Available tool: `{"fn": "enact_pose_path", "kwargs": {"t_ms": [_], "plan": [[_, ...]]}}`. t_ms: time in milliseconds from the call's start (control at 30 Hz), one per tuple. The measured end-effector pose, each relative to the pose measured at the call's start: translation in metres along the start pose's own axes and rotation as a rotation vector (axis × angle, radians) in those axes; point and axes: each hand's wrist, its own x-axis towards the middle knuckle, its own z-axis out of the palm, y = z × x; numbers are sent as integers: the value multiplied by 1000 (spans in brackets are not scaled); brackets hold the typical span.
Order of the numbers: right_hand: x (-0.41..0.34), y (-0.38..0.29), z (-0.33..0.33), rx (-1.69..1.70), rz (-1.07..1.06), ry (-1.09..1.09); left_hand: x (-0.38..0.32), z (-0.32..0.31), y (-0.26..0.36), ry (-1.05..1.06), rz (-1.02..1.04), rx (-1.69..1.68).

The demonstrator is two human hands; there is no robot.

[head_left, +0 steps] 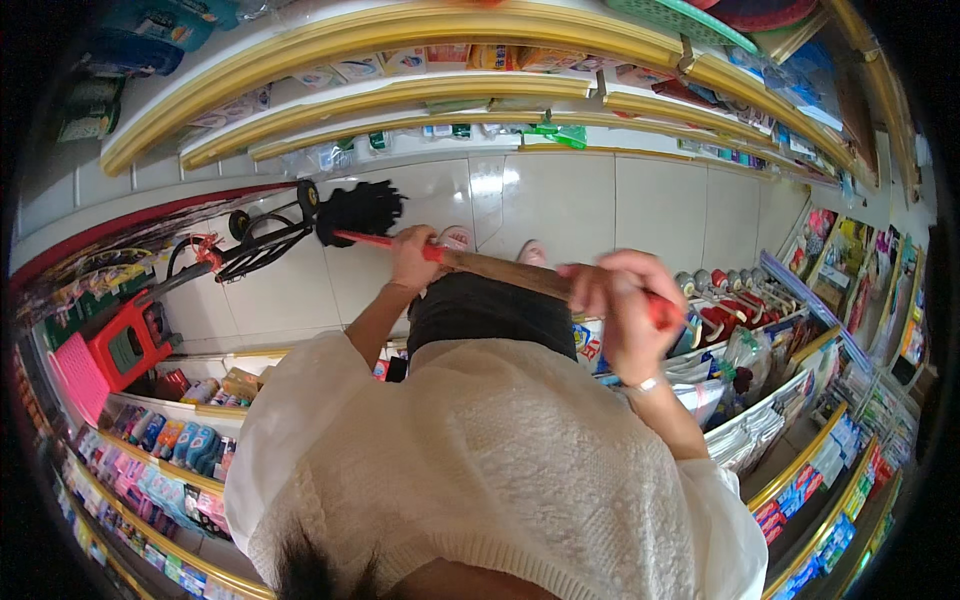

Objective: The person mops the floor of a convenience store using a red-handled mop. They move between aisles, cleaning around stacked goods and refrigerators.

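A mop with a black strand head (360,211) slants across in front of my body, its head at the left above the tiled floor. Its handle (510,274) has a red lower section, a brown middle and a red part near the upper end. My left hand (412,259) grips the red section, close to where the brown part begins. Toward the other end, my blurred right hand (634,307) is wrapped around the handle by its red tip. Whether the mop strands touch the floor I cannot tell.
A black folding luggage cart (259,240) with small wheels leans at the left, beside a red plastic stool (129,341) and a pink basket (81,379). Yellow-edged shelves (390,94) of packaged goods run ahead. More stocked shelves (172,469) stand behind, and hanging goods (739,304) at the right.
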Motion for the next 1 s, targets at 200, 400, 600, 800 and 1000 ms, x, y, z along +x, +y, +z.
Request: {"fn": "enact_pose_path", "kwargs": {"t_ms": [200,400,600,800,1000], "plan": [[20,16,-74,47,201,136,9,66,11,-10,-97,132],[27,-47,-243,-58,80,265,65,186,164,-21,-96,32],[20,-201,-417,-400,-118,281,134,282,371,-398,69,-153],[15,-300,-447,-628,-265,-95,188,299,470,-499,425,-452],[28,-228,-364,-642,-307,-424,180,313,409,-432,307,-508]]}}
